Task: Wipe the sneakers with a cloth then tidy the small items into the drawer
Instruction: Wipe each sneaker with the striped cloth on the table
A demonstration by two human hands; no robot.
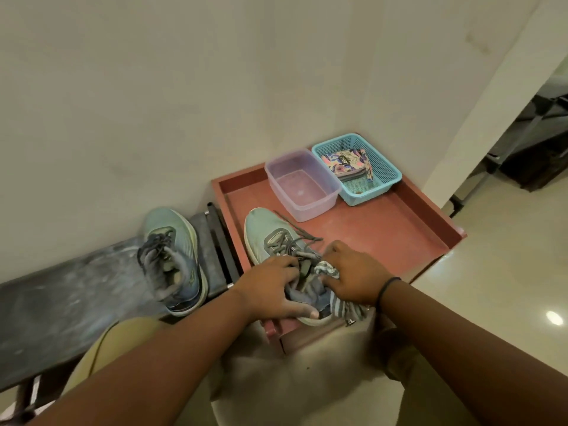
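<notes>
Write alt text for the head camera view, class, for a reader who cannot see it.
A person's left hand steadies a pale green sneaker on a red tray-topped cabinet while the right hand holds a striped cloth against it. A second sneaker sits on a dark bench to the left; a clear tub and a blue basket stand behind.

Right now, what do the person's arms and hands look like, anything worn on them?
Both forearms are bare, with no sleeves in view. The right hand has a thin black band around its wrist, like a hair tie or cord bracelet. The left hand shows no rings, watch or gloves.
</notes>
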